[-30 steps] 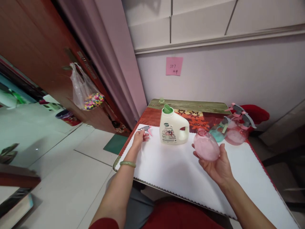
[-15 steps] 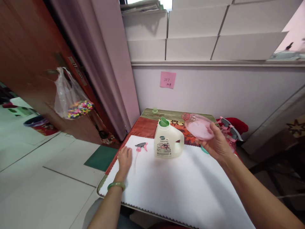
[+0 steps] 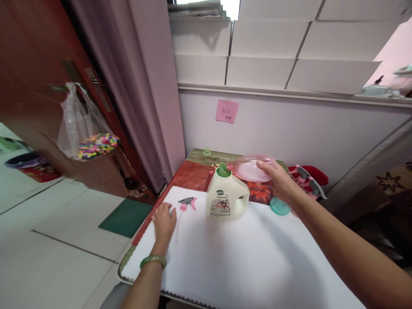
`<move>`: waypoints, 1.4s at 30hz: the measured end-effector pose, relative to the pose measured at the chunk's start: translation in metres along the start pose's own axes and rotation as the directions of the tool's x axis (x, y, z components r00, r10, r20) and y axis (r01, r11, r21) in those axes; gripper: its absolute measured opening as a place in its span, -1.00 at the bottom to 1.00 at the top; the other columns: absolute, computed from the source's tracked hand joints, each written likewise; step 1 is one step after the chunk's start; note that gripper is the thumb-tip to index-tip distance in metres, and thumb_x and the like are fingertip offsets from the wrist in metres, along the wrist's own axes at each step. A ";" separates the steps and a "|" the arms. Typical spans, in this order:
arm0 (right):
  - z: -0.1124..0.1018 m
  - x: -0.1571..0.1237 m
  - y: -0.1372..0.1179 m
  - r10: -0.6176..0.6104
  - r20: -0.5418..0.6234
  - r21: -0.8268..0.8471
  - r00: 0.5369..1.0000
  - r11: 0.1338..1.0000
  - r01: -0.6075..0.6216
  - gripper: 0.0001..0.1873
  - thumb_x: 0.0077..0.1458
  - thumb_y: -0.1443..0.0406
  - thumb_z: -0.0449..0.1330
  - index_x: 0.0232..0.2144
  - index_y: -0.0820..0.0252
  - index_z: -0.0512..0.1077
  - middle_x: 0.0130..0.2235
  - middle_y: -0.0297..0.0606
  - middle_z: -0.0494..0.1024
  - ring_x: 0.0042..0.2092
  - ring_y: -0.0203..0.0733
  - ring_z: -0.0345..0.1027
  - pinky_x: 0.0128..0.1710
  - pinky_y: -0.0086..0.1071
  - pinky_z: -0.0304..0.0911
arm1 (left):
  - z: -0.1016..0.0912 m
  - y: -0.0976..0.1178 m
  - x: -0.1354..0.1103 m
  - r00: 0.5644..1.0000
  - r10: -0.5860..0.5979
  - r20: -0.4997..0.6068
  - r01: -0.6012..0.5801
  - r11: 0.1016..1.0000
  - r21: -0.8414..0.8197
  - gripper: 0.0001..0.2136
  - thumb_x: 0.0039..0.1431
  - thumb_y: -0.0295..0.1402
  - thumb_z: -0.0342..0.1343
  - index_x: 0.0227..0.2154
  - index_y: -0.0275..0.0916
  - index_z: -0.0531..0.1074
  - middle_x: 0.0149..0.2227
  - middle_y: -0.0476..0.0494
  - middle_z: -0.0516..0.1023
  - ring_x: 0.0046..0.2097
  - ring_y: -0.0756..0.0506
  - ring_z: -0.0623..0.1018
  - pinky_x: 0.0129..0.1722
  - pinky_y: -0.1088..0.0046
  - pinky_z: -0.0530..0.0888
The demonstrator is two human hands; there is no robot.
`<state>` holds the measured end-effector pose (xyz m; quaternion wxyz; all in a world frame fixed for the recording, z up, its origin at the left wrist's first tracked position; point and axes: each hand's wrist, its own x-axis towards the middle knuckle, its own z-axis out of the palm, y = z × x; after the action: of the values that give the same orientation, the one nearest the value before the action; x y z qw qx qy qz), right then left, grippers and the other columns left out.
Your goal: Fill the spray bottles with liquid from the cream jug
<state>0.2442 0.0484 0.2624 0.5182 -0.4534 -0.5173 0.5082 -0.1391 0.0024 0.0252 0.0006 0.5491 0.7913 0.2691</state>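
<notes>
My right hand (image 3: pixel 280 179) grips a clear pink bottle (image 3: pixel 251 167) tipped onto its side, pale liquid inside. Its neck points left, at the green spout (image 3: pixel 222 170) in the mouth of a cream detergent jug (image 3: pixel 222 199); whether they touch I cannot tell. The jug stands upright on the white sheet. My left hand (image 3: pixel 164 219) rests on the sheet with fingers apart, holding nothing. Just right of it lies a grey and pink spray trigger (image 3: pixel 187 202) with its thin tube toward me.
A teal round item (image 3: pixel 280 206) sits below my right wrist. More pink and grey sprayers (image 3: pixel 307 180) stand at the right edge. A small green cap (image 3: pixel 207 151) is at the table's back left. Behind rises the wall with a pink note (image 3: pixel 227 111).
My right hand has moved the pink bottle left and levelled it, bringing its neck to the jug's spout. The view has shifted slightly; my left hand stays on the sheet.
</notes>
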 end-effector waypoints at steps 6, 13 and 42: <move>0.006 0.001 -0.012 -0.007 -0.063 -0.163 0.998 0.987 -0.004 -0.29 -0.11 -0.08 0.43 0.05 0.07 0.45 0.01 -0.14 0.59 -0.03 0.05 0.48 -0.30 -0.27 0.45 | 0.001 -0.002 0.000 1.000 0.010 0.001 -0.010 1.000 0.012 -0.83 0.30 -0.32 -0.03 -0.18 -0.24 0.42 -0.03 -0.32 0.53 0.07 -0.34 0.44 0.06 0.05 0.27; 0.007 0.003 -0.019 -0.095 -0.075 -0.321 0.993 0.945 0.066 -0.22 -0.16 -0.10 0.43 0.08 0.05 0.43 0.05 -0.12 0.55 0.08 0.11 0.42 0.02 -0.02 0.42 | 0.002 -0.004 0.000 1.000 0.014 -0.005 -0.014 1.000 0.014 -0.84 0.30 -0.33 -0.02 -0.18 -0.25 0.42 -0.02 -0.31 0.54 0.07 -0.33 0.44 0.06 0.08 0.27; 0.030 0.007 -0.088 -0.227 0.198 -0.657 0.954 0.692 0.301 -0.08 -0.10 -0.03 0.43 0.28 0.03 0.30 0.16 0.00 0.50 0.12 0.21 0.46 0.13 0.18 0.36 | 0.005 -0.008 0.000 0.999 0.016 -0.034 -0.017 1.000 -0.021 -0.83 0.29 -0.34 -0.01 -0.19 -0.25 0.44 -0.05 -0.32 0.55 0.05 -0.33 0.45 0.04 0.08 0.28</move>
<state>0.2191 0.0475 0.3518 0.3572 -0.5057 -0.7520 0.2260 -0.1451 0.0028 0.0174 -0.0091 0.5510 0.7836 0.2868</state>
